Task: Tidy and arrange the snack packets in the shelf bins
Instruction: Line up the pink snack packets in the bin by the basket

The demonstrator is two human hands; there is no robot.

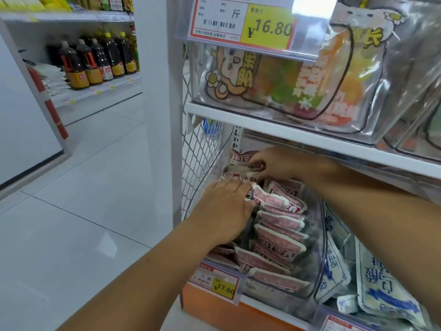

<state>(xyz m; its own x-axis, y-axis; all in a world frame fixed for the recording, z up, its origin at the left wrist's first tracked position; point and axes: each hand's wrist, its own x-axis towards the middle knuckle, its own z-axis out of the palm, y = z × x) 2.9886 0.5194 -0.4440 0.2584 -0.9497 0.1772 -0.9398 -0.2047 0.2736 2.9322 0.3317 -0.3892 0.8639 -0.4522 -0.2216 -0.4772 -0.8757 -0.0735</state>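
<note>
right hand [279, 163] pinching packet [238, 167], back of bin [320, 235]

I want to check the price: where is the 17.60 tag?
Head view, lower centre: the 17.60 tag hangs on the front lip of the clear bin of pink packets, below the left hand.

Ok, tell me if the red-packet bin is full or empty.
Mostly full: red packets stand packed on edge from the front of the bin to its back; a dark gap shows along its right wall.
</note>
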